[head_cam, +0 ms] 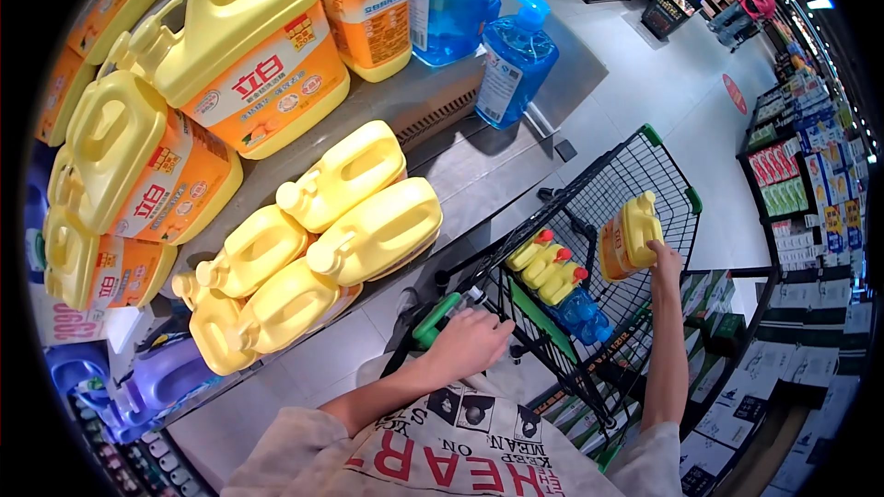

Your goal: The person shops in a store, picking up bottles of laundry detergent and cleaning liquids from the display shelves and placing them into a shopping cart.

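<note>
My right hand (664,259) grips the handle of a yellow dish soap jug (625,238) with an orange label. The jug is above or inside the basket of a black wire shopping cart (601,183), tilted slightly. Beside it in the cart are several yellow bottles with red caps (549,266) and some blue bottles (583,314). Near the cart's green handle (436,321), my left hand (469,342) rests palm down with its fingers partly bent. Whether those fingers close around the handle is hidden.
Several yellow jugs (331,235) stand on the grey display (497,176) to the left, larger ones (255,76) behind. A blue pump bottle (518,65) stands at its corner. Purple bottles (166,373) sit lower left. Stacked cartons (732,393) line the right; a person (749,10) is far off.
</note>
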Action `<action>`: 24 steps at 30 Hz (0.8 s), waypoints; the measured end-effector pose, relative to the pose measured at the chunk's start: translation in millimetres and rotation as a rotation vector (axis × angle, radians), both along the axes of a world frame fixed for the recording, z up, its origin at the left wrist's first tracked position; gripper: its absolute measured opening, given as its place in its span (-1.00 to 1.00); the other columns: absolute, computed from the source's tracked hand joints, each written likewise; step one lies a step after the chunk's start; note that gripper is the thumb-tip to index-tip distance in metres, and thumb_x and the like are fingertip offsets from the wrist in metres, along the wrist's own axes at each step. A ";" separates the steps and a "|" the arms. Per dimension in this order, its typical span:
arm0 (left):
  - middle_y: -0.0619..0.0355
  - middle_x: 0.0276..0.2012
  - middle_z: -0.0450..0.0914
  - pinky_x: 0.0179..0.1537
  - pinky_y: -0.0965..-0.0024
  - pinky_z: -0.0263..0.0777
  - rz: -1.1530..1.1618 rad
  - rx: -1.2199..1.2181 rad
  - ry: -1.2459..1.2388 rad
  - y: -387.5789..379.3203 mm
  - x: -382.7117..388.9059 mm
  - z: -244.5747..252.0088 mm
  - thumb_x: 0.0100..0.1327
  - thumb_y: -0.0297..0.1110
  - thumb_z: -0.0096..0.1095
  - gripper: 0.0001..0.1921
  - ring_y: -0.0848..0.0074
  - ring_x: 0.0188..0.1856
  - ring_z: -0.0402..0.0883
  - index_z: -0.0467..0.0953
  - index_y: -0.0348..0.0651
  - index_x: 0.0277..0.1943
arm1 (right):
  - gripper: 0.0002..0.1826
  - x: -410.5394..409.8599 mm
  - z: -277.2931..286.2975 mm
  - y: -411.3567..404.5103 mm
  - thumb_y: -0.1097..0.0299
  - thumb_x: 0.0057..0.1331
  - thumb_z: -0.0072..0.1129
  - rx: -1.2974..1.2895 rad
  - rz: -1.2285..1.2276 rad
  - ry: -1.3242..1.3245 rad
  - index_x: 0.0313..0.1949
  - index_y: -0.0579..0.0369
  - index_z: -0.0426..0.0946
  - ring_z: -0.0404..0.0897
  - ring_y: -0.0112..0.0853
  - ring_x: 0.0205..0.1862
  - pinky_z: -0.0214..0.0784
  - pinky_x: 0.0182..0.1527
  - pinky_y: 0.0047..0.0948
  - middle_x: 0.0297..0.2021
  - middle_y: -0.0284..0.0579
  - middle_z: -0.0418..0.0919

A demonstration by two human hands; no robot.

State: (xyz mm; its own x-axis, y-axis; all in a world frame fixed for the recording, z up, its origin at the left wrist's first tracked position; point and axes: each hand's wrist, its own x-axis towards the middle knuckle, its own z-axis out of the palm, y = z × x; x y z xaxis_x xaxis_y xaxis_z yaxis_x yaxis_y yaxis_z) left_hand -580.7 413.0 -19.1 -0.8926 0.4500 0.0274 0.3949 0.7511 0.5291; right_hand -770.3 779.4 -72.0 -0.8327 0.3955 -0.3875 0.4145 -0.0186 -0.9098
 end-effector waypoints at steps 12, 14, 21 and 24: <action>0.18 -0.40 0.51 -0.15 0.33 0.38 0.108 -0.014 -0.003 -4.1 -2.7 2.4 0.17 -0.29 0.22 -0.79 0.38 -0.25 0.53 0.53 -0.16 -0.16 | -0.46 -82.3 -117.5 -43.4 0.44 0.19 0.18 -0.323 -0.342 -0.150 0.12 0.48 0.31 0.59 -0.09 -0.03 0.54 -0.03 -0.05 -0.01 0.18 0.48; 0.15 -0.34 0.53 -0.07 0.28 0.38 0.099 -0.062 -0.124 -3.5 -6.0 3.7 0.19 -0.26 0.20 -0.78 0.36 -0.18 0.54 0.50 -0.14 -0.14 | -0.49 -90.8 -130.5 -61.2 0.44 0.18 0.20 -0.316 -0.347 -0.138 0.07 0.49 0.36 0.61 -0.10 -0.07 0.54 -0.04 -0.09 -0.03 0.17 0.50; 0.19 -0.51 0.51 -0.27 0.37 0.42 0.125 -0.121 0.001 4.2 -15.1 0.3 0.10 -0.34 0.26 -0.82 0.39 -0.39 0.55 0.55 -0.18 -0.23 | -0.64 -100.6 -231.0 -84.0 0.43 0.22 0.29 -0.388 -0.261 -0.073 -0.03 0.35 0.51 0.64 -0.27 -0.19 0.54 -0.13 -0.36 -0.13 -0.05 0.58; 0.20 -0.51 0.52 -0.29 0.38 0.44 0.112 -0.143 -0.012 6.3 -18.5 3.5 0.08 -0.37 0.27 -0.83 0.40 -0.40 0.55 0.56 -0.18 -0.25 | -0.70 -80.5 -258.6 -99.9 0.43 0.24 0.28 -0.438 -0.209 -0.081 -0.08 0.32 0.53 0.63 -0.33 -0.21 0.52 -0.17 -0.44 -0.17 -0.11 0.60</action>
